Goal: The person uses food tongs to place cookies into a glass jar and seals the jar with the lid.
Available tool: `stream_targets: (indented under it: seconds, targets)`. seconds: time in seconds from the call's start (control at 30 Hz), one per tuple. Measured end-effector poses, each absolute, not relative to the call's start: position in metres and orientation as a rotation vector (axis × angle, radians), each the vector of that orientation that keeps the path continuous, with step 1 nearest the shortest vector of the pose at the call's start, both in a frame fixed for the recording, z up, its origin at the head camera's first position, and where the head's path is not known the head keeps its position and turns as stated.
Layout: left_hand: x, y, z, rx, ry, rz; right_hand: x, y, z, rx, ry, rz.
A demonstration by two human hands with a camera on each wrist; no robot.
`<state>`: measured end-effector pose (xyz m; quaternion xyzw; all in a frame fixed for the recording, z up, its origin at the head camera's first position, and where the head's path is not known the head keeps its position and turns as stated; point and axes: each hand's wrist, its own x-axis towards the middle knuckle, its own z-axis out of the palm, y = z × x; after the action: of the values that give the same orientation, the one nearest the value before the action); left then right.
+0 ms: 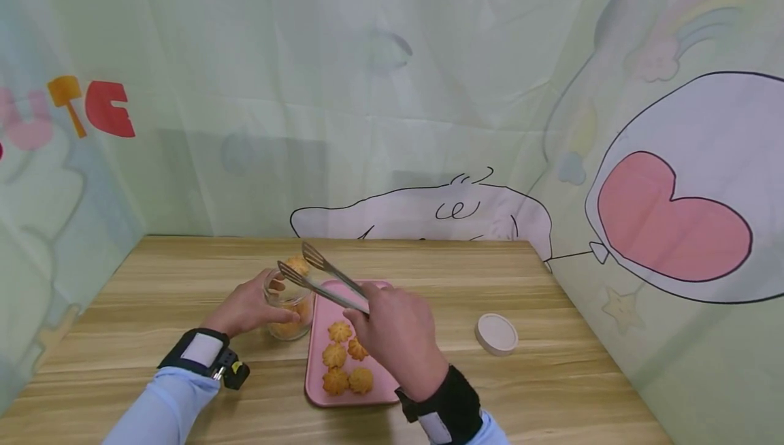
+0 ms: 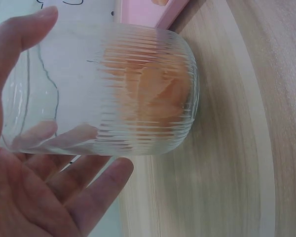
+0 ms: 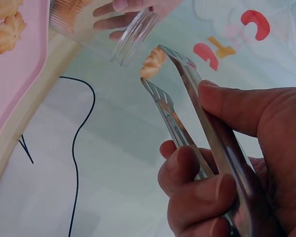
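Note:
My left hand (image 1: 250,305) grips a clear glass jar (image 2: 71,89) with ribbed lower walls, thumb on one side and fingers on the other. Golden cookies lie at the bottom of the jar. In my right hand (image 1: 401,333) are metal tongs (image 3: 209,126) with slotted tips. Between those tips is a ridged cookie (image 3: 153,62), held up by the jar's open mouth. A pink tray (image 1: 317,380) lies right of the jar, with several star-shaped cookies (image 1: 334,355) on it. My right hand partly covers the tray.
A round white lid (image 1: 497,334) lies on the wooden table (image 1: 551,390), right of the tray. Behind the table hangs a printed cloth backdrop (image 1: 245,91), which also runs along both sides.

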<state>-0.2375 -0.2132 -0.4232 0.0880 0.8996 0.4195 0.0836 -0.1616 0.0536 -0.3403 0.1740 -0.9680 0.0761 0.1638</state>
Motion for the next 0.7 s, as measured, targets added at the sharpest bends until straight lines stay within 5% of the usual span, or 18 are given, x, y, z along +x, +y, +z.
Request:
stream_targets:
  seconds: [0.7]
  targets:
    - [-0.237, -0.212, -0.423, 0.258, 2.698, 1.24, -0.164, 0.065, -0.343, 0.425, -2.796, 0.346]
